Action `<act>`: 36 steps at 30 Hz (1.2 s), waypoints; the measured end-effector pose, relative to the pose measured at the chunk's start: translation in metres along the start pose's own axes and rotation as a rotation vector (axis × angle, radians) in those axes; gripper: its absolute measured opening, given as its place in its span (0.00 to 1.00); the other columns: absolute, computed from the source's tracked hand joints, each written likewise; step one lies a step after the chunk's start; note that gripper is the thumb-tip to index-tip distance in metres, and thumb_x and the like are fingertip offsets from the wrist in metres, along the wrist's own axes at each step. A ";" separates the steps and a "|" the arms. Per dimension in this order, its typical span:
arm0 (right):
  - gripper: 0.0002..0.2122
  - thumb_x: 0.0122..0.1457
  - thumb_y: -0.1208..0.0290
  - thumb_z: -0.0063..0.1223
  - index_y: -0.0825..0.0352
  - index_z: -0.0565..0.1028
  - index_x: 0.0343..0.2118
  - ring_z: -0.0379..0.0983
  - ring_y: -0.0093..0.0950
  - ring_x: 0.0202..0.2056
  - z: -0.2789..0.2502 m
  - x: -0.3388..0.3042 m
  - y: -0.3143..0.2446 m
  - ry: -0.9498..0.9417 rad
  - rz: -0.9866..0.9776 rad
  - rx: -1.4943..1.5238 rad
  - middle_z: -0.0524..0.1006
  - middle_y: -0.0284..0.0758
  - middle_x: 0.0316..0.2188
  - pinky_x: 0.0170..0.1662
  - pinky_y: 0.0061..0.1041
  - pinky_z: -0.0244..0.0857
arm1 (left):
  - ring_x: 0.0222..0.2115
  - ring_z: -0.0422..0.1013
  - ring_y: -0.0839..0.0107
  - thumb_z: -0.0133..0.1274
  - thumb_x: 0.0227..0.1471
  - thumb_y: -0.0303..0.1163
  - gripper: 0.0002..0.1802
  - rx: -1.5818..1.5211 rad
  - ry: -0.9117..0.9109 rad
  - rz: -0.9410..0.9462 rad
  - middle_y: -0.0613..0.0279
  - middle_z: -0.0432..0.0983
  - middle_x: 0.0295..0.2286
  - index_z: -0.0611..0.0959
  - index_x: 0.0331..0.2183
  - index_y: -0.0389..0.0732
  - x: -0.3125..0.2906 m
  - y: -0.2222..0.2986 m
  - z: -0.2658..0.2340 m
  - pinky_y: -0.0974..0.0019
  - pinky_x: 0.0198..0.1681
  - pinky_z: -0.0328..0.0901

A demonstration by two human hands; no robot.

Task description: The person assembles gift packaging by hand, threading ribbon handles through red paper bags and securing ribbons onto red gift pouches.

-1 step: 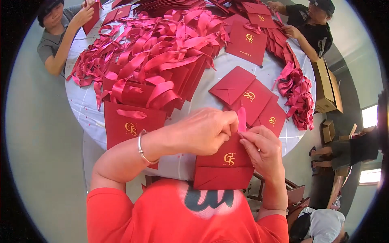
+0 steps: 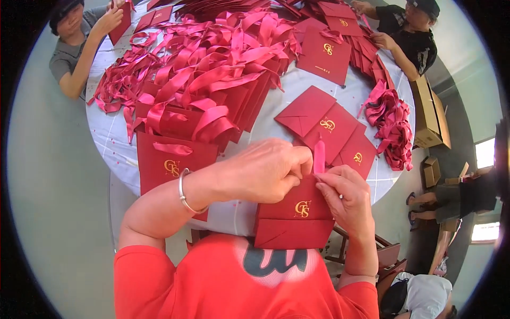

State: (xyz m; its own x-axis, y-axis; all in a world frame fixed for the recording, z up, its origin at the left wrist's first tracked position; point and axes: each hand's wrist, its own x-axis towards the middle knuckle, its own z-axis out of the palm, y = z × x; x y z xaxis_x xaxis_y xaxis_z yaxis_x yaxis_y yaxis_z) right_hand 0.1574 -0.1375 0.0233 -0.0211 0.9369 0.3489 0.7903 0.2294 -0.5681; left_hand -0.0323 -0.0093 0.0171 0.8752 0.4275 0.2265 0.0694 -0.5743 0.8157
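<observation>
A flat dark-red paper gift bag (image 2: 292, 234) with a gold monogram lies in front of me, its folded base toward my body. At its far edge a pink ribbon (image 2: 319, 156) sticks up between my hands. My right hand (image 2: 349, 195) pinches the ribbon's lower end against the bag's edge; a small white tip shows among its fingers. My left hand (image 2: 265, 169), with a silver bangle on the wrist, is closed just left of the ribbon. What its curled fingers hold is hidden.
Ribbon-handled bags (image 2: 175, 159) stand at left under a big heap of pink ribbons (image 2: 212, 58). Flat bags (image 2: 334, 127) overlap beyond my hands. A ribbon bundle (image 2: 390, 127) lies at right on the white-covered round table (image 2: 119, 154). Two people work across it; cardboard boxes (image 2: 429, 114) stand right.
The pink ribbon stands slightly straighter between my hands. Both hands keep almost the same place on the bag.
</observation>
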 end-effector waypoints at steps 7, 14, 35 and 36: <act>0.09 0.49 0.82 0.63 0.69 0.81 0.35 0.75 0.32 0.30 -0.007 -0.008 0.009 0.014 0.045 0.029 0.77 0.39 0.27 0.32 0.26 0.67 | 0.24 0.76 0.65 0.55 0.47 0.22 0.10 -0.097 -0.221 -0.115 0.56 0.80 0.25 0.78 0.36 0.35 0.000 0.001 -0.019 0.64 0.27 0.68; 0.09 0.50 0.82 0.63 0.69 0.81 0.35 0.75 0.30 0.28 0.000 -0.011 0.016 0.102 0.085 0.136 0.78 0.38 0.27 0.29 0.25 0.67 | 0.16 0.74 0.76 0.45 0.54 0.23 0.15 -0.492 -0.532 -0.485 0.61 0.76 0.22 0.76 0.43 0.28 0.007 -0.006 -0.020 0.71 0.20 0.64; 0.17 0.42 0.79 0.68 0.65 0.79 0.38 0.71 0.29 0.24 0.027 -0.020 -0.002 0.151 -0.356 -0.138 0.75 0.31 0.28 0.26 0.28 0.63 | 0.19 0.76 0.73 0.40 0.59 0.23 0.12 -0.539 -0.476 -0.594 0.53 0.81 0.23 0.72 0.43 0.29 0.008 -0.003 -0.012 0.73 0.21 0.66; 0.17 0.42 0.79 0.68 0.65 0.78 0.38 0.71 0.28 0.24 0.027 -0.020 -0.002 0.145 -0.360 -0.148 0.75 0.31 0.28 0.26 0.28 0.64 | 0.19 0.76 0.73 0.40 0.59 0.23 0.12 -0.540 -0.476 -0.594 0.53 0.81 0.23 0.72 0.43 0.29 0.008 -0.003 -0.014 0.73 0.21 0.66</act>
State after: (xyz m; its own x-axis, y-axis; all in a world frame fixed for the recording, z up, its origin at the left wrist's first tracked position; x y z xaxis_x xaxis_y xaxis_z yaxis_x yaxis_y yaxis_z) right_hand 0.1400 -0.1496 -0.0030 -0.2346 0.7544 0.6131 0.8279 0.4856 -0.2806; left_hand -0.0321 0.0054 0.0239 0.8798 0.1475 -0.4520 0.4412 0.1008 0.8917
